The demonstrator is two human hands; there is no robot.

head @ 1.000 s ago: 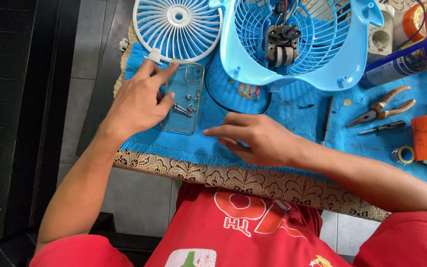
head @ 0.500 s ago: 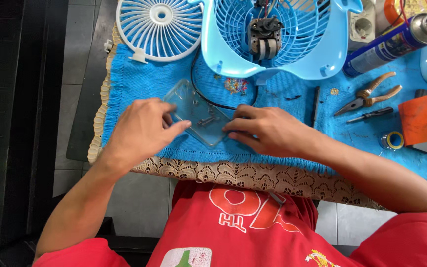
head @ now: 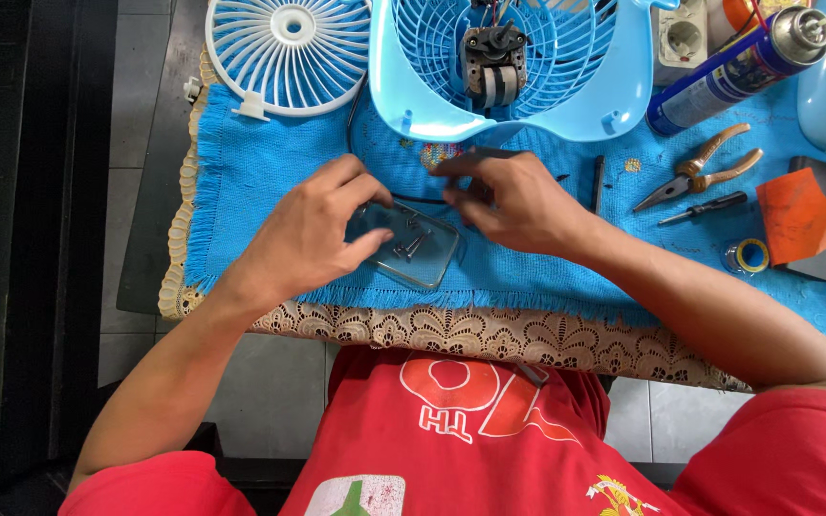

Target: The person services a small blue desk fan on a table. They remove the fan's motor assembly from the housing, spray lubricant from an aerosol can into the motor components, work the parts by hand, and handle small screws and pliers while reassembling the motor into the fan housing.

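Note:
A clear plastic tray point(head: 427, 256) with several small dark screws point(head: 409, 248) lies on the blue cloth point(head: 260, 182) near the table's front edge. My left hand point(head: 308, 234) grips the tray's left end, thumb on the near side and fingers curled over the far side. My right hand point(head: 518, 203) hovers just beyond the tray's far right corner. Its thumb and forefinger are pinched together and point left. Whether they hold anything is hidden. A black cable point(head: 351, 115) runs under both hands.
Behind the hands stand a light blue fan housing point(head: 614, 96) with its motor point(head: 489, 53) and a white fan grille point(head: 289, 48). To the right lie a spray can point(head: 738, 67), pliers point(head: 700, 172), a small screwdriver point(head: 709, 205), a tape roll point(head: 746, 256) and an orange block point(head: 795, 215).
The tray has been drawn from the left, by the white grille, to the middle front of the cloth. My right hand has come off the cloth to the tray's far side.

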